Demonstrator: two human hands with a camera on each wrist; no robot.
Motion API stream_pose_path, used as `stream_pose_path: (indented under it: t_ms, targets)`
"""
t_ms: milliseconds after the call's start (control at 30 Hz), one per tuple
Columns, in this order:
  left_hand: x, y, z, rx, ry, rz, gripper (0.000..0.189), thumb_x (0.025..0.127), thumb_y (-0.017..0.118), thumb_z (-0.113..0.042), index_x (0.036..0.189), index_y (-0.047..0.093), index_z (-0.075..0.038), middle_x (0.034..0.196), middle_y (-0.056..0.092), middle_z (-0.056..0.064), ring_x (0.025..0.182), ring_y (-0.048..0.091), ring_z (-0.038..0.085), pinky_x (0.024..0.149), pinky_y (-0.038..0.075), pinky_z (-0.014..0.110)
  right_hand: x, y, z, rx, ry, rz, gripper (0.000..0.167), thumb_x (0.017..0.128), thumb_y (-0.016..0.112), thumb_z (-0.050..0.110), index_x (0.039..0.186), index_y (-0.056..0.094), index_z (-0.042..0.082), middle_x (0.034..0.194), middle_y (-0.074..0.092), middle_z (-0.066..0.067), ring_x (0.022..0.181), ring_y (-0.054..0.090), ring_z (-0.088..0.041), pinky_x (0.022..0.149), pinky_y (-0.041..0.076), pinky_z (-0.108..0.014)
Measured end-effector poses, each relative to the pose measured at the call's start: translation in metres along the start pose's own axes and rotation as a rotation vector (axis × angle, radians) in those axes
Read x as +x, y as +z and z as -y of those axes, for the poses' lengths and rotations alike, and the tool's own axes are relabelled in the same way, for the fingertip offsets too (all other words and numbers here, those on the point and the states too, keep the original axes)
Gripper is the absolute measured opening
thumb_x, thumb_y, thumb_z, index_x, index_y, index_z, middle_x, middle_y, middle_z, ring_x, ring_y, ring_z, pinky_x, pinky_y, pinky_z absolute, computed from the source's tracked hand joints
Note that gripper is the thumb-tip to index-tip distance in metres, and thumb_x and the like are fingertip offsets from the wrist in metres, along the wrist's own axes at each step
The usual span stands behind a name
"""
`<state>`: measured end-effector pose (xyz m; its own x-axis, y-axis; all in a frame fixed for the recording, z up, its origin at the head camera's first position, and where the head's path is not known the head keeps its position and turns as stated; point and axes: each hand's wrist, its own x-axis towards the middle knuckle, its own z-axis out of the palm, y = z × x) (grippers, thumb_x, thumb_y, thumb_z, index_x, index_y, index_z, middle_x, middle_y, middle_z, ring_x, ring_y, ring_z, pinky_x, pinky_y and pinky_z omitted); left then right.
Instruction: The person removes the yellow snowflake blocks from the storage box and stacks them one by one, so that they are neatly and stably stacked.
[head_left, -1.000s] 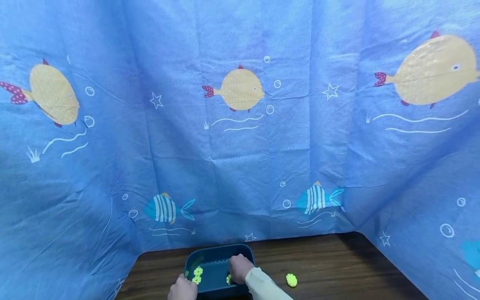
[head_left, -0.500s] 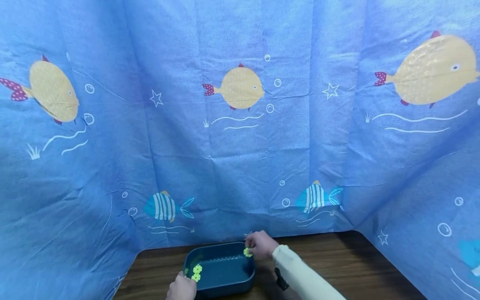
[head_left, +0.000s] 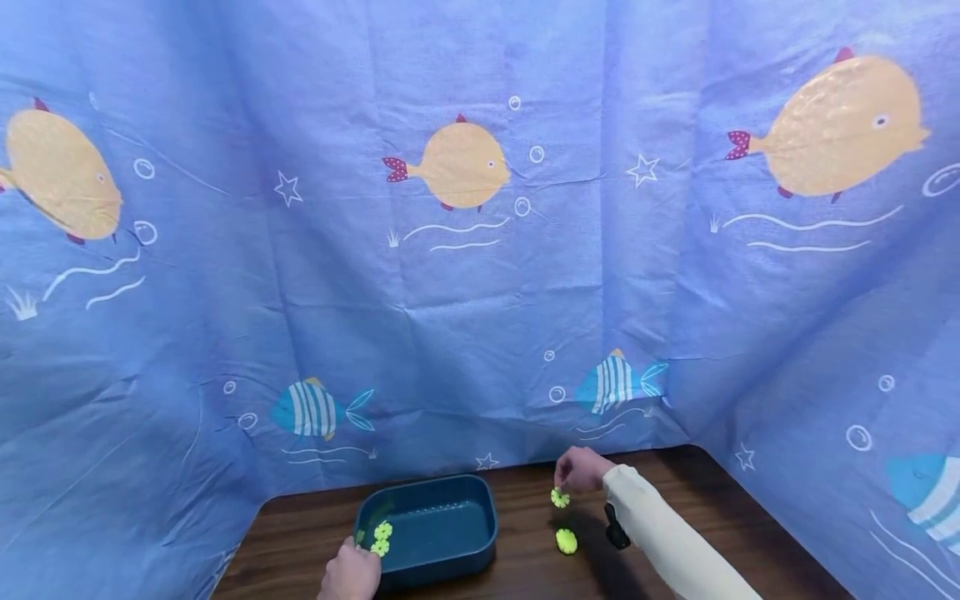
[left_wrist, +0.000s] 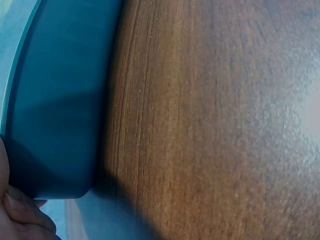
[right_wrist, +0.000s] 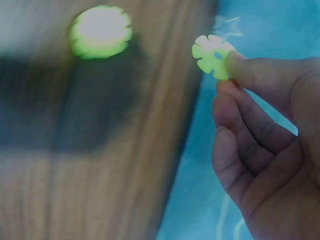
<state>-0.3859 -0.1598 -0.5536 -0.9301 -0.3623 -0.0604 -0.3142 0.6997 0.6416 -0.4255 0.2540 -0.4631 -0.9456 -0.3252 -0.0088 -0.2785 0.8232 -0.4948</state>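
Observation:
My right hand (head_left: pixel 582 470) pinches a yellow-green notched plastic disc (right_wrist: pixel 212 56), shaped like a flower, between thumb and fingertips. It hangs above the wooden table, just beyond another yellow-green piece (head_left: pixel 566 541), which looks like a thick stack of such discs in the right wrist view. To the left stands a dark teal plastic basin (head_left: pixel 450 561). My left hand (head_left: pixel 351 572) grips the basin at its near left corner; the left wrist view shows curled fingers (left_wrist: pixel 27 212) against that corner. Two flower discs (head_left: pixel 382 538) are seen by the basin's left inner side.
The brown wooden table (head_left: pixel 525 575) ends at a blue cloth (head_left: pixel 480 358) printed with fish, which hangs behind it and along both sides. A black wristband unit (head_left: pixel 617 527) sits at the right cuff.
My right hand has left the basin's inside with a disc, passed over its right rim and moved right, above the yellow-green stack. The left hand stays at the basin's corner.

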Motion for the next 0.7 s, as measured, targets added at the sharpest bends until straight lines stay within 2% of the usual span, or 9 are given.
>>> stream_pose_path:
  t_ms: [200,300,467,700]
  targets:
    - [0.000,-0.002,0.003,-0.004,0.017,-0.007,0.042,0.095,0.045,-0.016,0.125,0.055,0.012,0.106,0.064,0.038,0.097,0.063,0.053,0.079,0.049,0.060,-0.014,0.019,-0.010,0.108,0.052,0.084,0.019,0.080,0.064,-0.014,0.076,0.073,0.002,0.071,0.063,0.004,0.057,0.050,-0.008,0.048,0.038,-0.021]
    - [0.000,-0.002,0.003,-0.004,0.011,-0.005,0.044,0.095,0.045,-0.017,0.127,0.053,0.013,0.108,0.063,0.038,0.098,0.063,0.053,0.080,0.049,0.060,-0.015,0.027,-0.011,0.167,0.068,0.108,0.013,0.081,0.069,-0.011,0.077,0.072,0.001,0.070,0.061,0.004,0.053,0.049,-0.009,0.046,0.036,-0.019]
    - [-0.001,-0.002,0.002,-0.005,0.005,-0.009,0.044,0.095,0.044,-0.016,0.128,0.053,0.013,0.109,0.063,0.038,0.099,0.063,0.053,0.081,0.049,0.060,-0.015,0.037,-0.016,0.122,0.045,0.097,0.017,0.077,0.068,-0.013,0.073,0.071,0.004,0.066,0.061,0.007,0.051,0.048,-0.007,0.045,0.035,-0.017]
    - [-0.003,-0.002,-0.001,-0.011,0.006,-0.005,0.045,0.095,0.044,-0.016,0.129,0.051,0.013,0.111,0.062,0.038,0.101,0.062,0.054,0.082,0.048,0.060,-0.016,0.048,-0.020,0.105,0.080,0.065,0.017,0.077,0.074,-0.005,0.069,0.067,0.009,0.063,0.059,0.006,0.049,0.047,-0.008,0.045,0.035,-0.019]
